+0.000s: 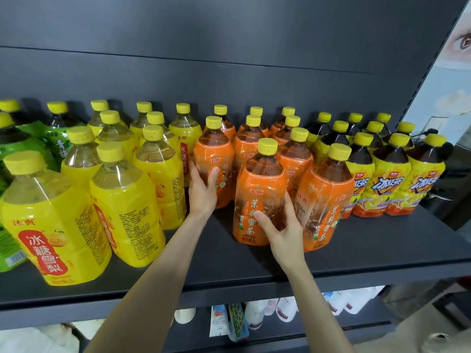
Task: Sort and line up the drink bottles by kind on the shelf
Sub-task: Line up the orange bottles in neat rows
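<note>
"Hands on two orange drinks! What is the left hand [204, 189] doing?"

"It wraps round the side of the back orange bottle [214, 151]. Its thumb is on the front and its other fingers are tucked behind. That arm reaches far in, almost straight."

"And the right hand [283, 225]?"

"It holds the front orange bottle [257, 189] low down. Its thumb lies flat on the label and its fingers curl round the right side."

"Where do the orange ones stand?"

"In the middle of the shelf [382, 248]. They are between the yellow bottles [127, 205] on the left and the dark tea bottles [390, 182] on the right. Green bottles [15, 149] peek in at the far left."

"So what is the job now?"

"I think it is to make the orange rows neat. The front one looks a bit out of line (there is bare shelf just left of it)."

"How to do it well?"

"Slide it along the shelf and do not lift it high. Hold it low so it does not tip. Go slow near the orange neighbour [323, 200], because they stand very close and a bump could knock bottles over. Turn the label to face out."
</note>
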Action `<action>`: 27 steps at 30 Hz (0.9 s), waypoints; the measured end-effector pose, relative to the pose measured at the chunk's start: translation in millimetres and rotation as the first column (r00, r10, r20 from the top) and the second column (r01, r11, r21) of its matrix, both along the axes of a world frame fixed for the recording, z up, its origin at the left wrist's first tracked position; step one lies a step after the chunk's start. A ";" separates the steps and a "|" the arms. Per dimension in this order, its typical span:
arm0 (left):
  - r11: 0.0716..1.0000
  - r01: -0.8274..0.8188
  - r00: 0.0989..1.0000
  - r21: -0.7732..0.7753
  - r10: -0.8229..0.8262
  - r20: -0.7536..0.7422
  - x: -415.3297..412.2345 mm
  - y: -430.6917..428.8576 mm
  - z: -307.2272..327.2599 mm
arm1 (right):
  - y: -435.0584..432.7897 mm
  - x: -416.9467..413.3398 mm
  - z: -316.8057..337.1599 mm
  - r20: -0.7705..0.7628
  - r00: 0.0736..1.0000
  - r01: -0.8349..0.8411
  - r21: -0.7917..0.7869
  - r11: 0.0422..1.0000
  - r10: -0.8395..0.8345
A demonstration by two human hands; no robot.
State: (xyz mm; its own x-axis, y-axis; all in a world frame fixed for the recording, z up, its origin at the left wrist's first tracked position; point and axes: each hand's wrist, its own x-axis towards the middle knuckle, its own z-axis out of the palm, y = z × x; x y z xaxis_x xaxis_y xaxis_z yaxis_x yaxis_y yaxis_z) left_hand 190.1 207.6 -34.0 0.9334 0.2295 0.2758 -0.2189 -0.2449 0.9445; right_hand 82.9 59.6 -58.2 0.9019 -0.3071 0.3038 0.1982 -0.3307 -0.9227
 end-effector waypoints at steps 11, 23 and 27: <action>0.975 0.204 0.977 -0.084 -0.208 -0.048 12.8 9.1 3.5 | 0.7 1.3 -1.5 0.021 1.000 -0.002 0.016 1.000 0.002; 0.989 0.142 0.989 -0.030 -0.143 -0.045 28.6 4.7 0.8 | 0.1 1.8 -3.5 0.029 1.000 -0.011 0.028 1.000 0.011; 0.990 0.133 0.991 -0.034 -0.134 -0.025 29.2 4.5 -0.1 | 0.5 1.7 -3.5 0.030 0.999 -0.021 0.045 0.999 0.020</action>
State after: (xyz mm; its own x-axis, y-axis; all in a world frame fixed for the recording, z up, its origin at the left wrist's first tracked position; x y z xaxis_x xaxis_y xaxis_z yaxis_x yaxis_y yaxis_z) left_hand 219.3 212.1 -34.1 0.9634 0.1103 0.2443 -0.2216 -0.1845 0.9575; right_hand 84.5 60.1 -61.7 0.8989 -0.3028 0.3166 0.2318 -0.2845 -0.9302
